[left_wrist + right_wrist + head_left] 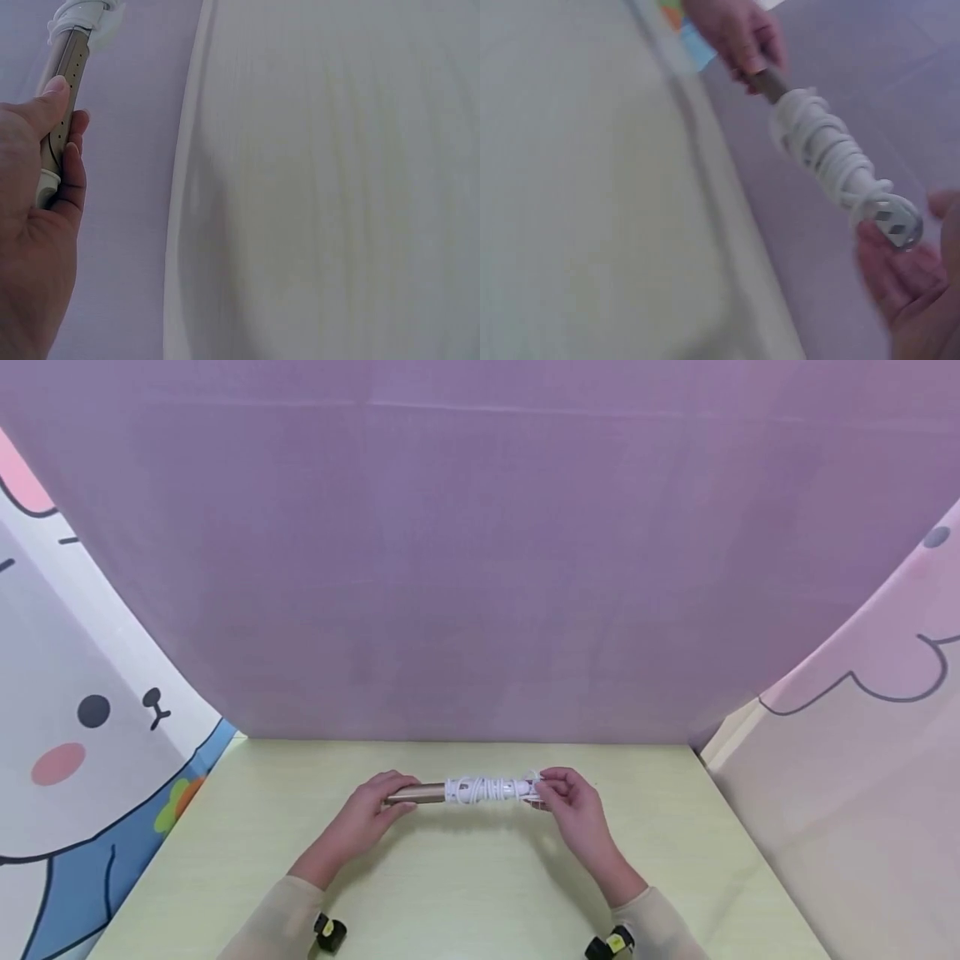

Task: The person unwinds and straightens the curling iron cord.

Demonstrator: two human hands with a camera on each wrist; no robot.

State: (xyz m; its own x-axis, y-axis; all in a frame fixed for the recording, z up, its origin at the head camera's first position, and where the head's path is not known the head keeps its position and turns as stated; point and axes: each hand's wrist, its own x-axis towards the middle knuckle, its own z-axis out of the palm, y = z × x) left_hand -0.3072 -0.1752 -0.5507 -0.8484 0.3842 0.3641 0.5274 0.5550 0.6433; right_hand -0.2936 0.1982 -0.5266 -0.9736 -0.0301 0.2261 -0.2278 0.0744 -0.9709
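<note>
A hair straightener [491, 789] with a gold-brown barrel and a white handle is held level above the table. White cord [832, 154] is wound in several loops round the handle. My left hand [371, 810] grips the barrel [73, 67], thumb on the near side and fingers round the other; small holes and a pale tip show in the left wrist view. At the other end, my right hand [577, 810] holds the handle's end [894, 221], where dark diamond shapes show. Its fingertips [874, 236] touch the underside there.
The pale wooden table [465, 893] lies beneath both hands. A purple cloth [480, 568] hangs behind its back edge. Printed cartoon cloths [112, 635] stand at the left and right sides. A black wrist camera [330, 933] sits on each forearm.
</note>
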